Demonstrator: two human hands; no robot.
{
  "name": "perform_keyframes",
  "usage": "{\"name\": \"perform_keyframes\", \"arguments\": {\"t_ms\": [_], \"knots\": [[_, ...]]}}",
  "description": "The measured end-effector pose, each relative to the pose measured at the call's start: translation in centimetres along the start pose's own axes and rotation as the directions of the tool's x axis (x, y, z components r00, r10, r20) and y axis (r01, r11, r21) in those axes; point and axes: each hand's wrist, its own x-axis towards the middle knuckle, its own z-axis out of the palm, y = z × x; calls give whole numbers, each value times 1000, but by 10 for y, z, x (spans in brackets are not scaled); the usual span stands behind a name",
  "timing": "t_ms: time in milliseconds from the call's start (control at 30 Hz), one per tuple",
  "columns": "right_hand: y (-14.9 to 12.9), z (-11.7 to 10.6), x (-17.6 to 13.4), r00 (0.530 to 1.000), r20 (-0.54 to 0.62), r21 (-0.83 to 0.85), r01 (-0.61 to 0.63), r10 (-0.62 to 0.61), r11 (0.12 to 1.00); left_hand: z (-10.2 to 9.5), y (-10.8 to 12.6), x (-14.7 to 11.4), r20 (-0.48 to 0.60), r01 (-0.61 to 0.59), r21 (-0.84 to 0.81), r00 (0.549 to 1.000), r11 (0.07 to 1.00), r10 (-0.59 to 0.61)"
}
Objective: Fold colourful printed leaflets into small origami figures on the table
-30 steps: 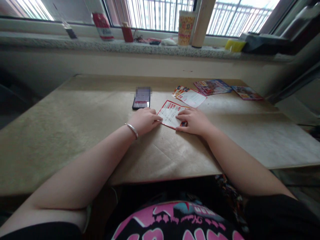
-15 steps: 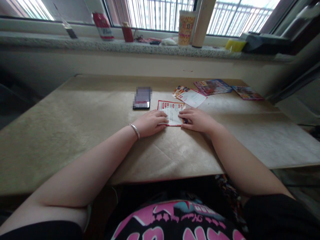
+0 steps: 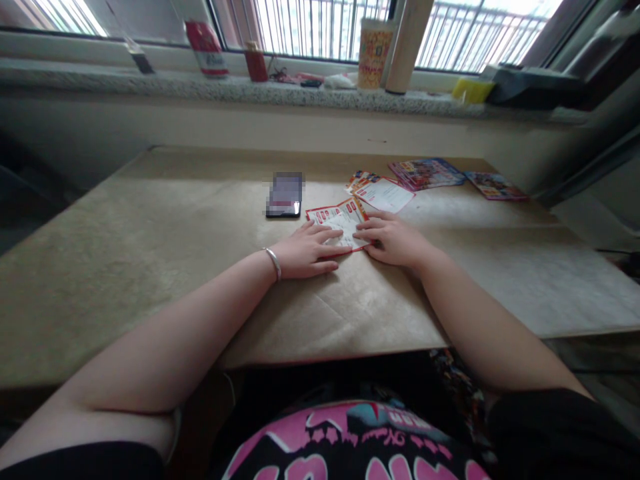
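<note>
A white leaflet with a red border (image 3: 349, 223) and red labels lies at a slant on the table between my hands. My left hand (image 3: 306, 250), with a silver bangle on the wrist, rests with its fingers stretched out over the leaflet's left and lower part. From the other side, my right hand (image 3: 393, 239) lays its extended fingers on the leaflet's right edge. Its thumb is near the lower right corner, and whether it is under the paper I cannot tell. A phone (image 3: 285, 195) lies just beyond my left hand.
Behind the leaflet are fanned printed cards (image 3: 384, 194). Colourful booklets (image 3: 430, 173) and another booklet (image 3: 495, 185) lie at the back right. On the windowsill stand a red can (image 3: 206, 48), a red bottle (image 3: 256, 62), a patterned cup (image 3: 374, 53) and a tall cylinder (image 3: 403, 50).
The leaflet has turned anticlockwise and shifted slightly left. My left hand's fingers have spread farther across it, while my right hand stays near its right edge.
</note>
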Motion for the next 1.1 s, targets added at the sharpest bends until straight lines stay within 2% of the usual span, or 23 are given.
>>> {"name": "perform_keyframes", "arguments": {"t_ms": [133, 367, 467, 633, 800, 900, 967, 1100], "knots": [[2, 2, 1, 1000, -27, -22, 14, -15, 1000, 1, 4, 2, -74, -32, -36, 997, 999, 30], [12, -2, -2, 1000, -3, -7, 0, 0, 1000, 9, -8, 3, -192, -113, -83, 977, 990, 95], [10, -3, -2, 999, 32, -5, -27, 28, 1000, 8, -8, 3, -200, -110, -96, 976, 989, 89], [2, -4, 0, 998, 43, 61, -49, 46, 997, 3, -1, 4, -180, 16, -159, 983, 987, -45], [-1, -2, 2, 998, 39, 135, -45, 40, 990, 2, -2, 4, -195, -95, -123, 978, 988, 70], [1, -3, 1, 997, 56, 150, -62, 54, 987, 1, -2, 3, -198, -117, -94, 975, 989, 97], [3, -5, 0, 996, 67, 146, -72, 63, 987, -1, 0, 3, -192, -80, -102, 980, 992, 59], [3, -5, 0, 993, 57, 131, -106, 99, 986, 0, 2, 2, -154, 86, -160, 982, 983, -111]]}}
